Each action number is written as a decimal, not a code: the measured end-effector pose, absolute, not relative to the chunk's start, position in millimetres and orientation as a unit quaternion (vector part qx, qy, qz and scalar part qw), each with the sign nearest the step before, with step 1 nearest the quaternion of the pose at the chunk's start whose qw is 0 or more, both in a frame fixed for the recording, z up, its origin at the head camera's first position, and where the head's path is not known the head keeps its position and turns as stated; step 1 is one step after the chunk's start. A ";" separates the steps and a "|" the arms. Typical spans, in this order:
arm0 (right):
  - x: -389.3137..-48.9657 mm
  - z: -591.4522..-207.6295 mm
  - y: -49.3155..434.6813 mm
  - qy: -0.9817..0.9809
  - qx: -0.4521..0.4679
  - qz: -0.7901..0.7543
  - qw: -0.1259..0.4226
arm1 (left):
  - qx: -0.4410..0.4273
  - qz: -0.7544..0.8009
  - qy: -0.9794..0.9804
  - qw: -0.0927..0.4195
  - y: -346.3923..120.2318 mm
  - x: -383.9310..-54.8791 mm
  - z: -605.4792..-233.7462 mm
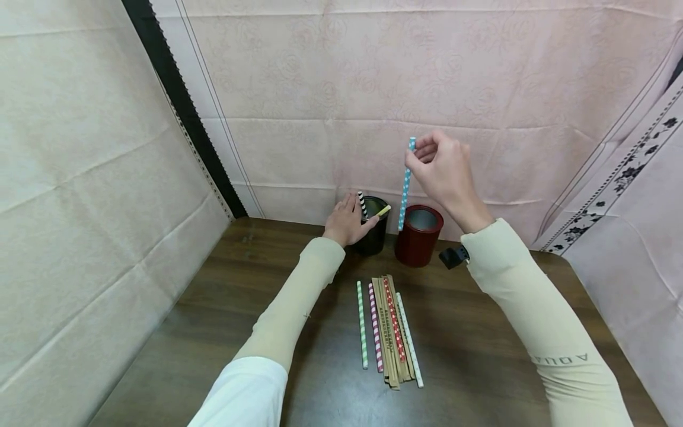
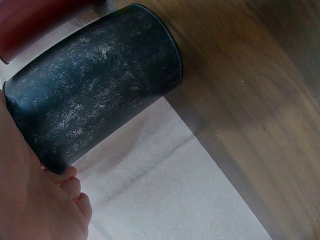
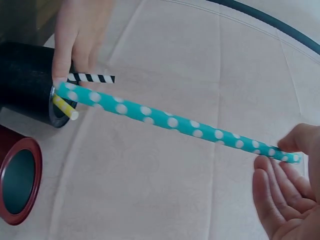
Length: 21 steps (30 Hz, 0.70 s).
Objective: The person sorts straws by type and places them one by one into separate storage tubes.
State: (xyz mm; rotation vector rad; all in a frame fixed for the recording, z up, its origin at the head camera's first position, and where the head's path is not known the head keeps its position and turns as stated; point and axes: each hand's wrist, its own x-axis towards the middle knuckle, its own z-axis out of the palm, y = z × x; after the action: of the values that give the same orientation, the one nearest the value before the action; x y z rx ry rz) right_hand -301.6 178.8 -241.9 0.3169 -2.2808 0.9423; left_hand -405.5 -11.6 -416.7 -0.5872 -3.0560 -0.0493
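My right hand (image 1: 443, 169) pinches a blue paper straw with white dots (image 1: 404, 196) near its top end, between thumb and fingers. The straw hangs nearly upright in the head view, its lower end overlapping the left rim of a red cup (image 1: 416, 246). My left hand (image 1: 345, 220) holds the rim of a black cup (image 1: 373, 242), thumb at the front and fingers on the left side. Out of the black cup stick a black-and-white striped straw (image 3: 95, 78) and a yellow straw (image 3: 65, 107). The red cup shows no straw at its mouth in the right wrist view.
In front of the cups lie a green striped straw (image 1: 362, 326), a pink striped one (image 1: 376, 332), several brown paper-wrapped straws (image 1: 385, 338), a red dotted straw (image 1: 393, 320) and a pale straw (image 1: 409, 341). Cloth walls (image 1: 427, 71) enclose the wooden table (image 1: 240, 284).
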 end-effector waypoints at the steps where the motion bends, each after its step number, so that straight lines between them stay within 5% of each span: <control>1: -301.2 -240.5 177.1 -0.863 0.121 0.364 0.329 | -0.189 -0.016 -0.982 0.013 -11.6 -405.4 -416.6; 21: -332.6 -274.2 148.2 -0.803 0.144 0.418 0.399 | -0.182 -0.033 -0.983 0.007 -11.0 -406.4 -417.2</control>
State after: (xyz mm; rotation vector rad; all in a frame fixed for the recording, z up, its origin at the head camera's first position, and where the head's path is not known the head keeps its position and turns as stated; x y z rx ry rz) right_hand -332.6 148.2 -274.2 0.3632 -2.0323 1.0587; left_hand -406.4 -11.0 -417.2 -0.5682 -3.0735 -0.1028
